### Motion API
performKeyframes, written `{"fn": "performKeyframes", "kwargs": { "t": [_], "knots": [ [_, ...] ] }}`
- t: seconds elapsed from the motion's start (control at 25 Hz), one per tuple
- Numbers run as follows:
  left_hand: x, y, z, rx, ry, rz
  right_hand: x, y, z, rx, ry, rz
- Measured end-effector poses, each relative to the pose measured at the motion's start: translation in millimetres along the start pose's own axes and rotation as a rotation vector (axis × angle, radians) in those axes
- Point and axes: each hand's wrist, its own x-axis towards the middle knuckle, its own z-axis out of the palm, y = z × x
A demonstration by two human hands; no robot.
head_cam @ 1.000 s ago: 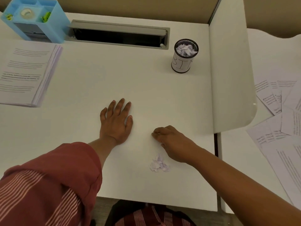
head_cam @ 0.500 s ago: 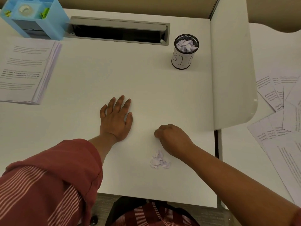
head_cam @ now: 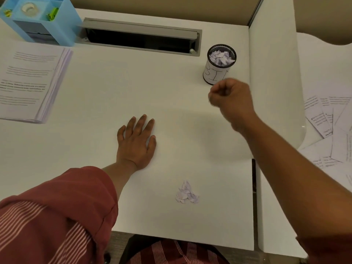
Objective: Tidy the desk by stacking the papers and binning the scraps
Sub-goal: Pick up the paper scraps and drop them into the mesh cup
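My left hand (head_cam: 136, 143) lies flat on the white desk (head_cam: 114, 88), fingers spread, holding nothing. My right hand (head_cam: 232, 100) hovers above the desk just in front of the black mesh bin (head_cam: 217, 73), its fingers pinched shut; only a pale sliver of a paper scrap shows at the fingertips. The bin is labelled and filled with crumpled scraps. A small pile of torn scraps (head_cam: 186, 193) lies near the desk's front edge, below and between my hands. A neat stack of printed papers (head_cam: 32, 82) sits at the left.
A blue desk organiser (head_cam: 38, 20) stands at the back left beside an open cable slot (head_cam: 141, 39). A white divider panel (head_cam: 274, 82) borders the desk on the right. Beyond it, several loose printed sheets (head_cam: 331, 130) lie scattered on the neighbouring desk.
My right hand has lifted off the desk near the scrap pile and moved up and right toward the bin, fingers closed. The left hand has stayed flat in place.
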Motion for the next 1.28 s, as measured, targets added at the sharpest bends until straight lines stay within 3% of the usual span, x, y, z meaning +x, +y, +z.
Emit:
{"fn": "performKeyframes", "kwargs": {
  "t": [0.16, 0.32, 0.6, 0.88, 1.08, 1.28],
  "knots": [
    [-0.1, -0.9, 1.1, -0.012, 0.018, 0.005, 60.4, -32.9, -13.2, -0.066, 0.162, -0.106],
    [-0.4, -0.4, 0.6, -0.010, 0.026, 0.004, 107.3, -39.4, -20.5, -0.193, 0.243, -0.097],
    [-0.2, -0.3, 0.7, -0.006, 0.021, 0.003, 141.2, -25.6, -12.0, -0.348, 0.221, -0.034],
    [-1.1, -0.4, -0.2, -0.004, 0.018, 0.000, 118.9, -26.1, -14.8, -0.338, 0.269, -0.126],
    [-0.1, 1.1, -1.5, 0.007, 0.002, -0.006, 44.7, -6.6, -3.6, -0.408, 0.040, -0.196],
    [-0.3, 0.1, -1.2, 0.024, 0.000, -0.001, -54.9, 26.1, 9.1, -0.540, -0.470, -0.071]
  ]
}}
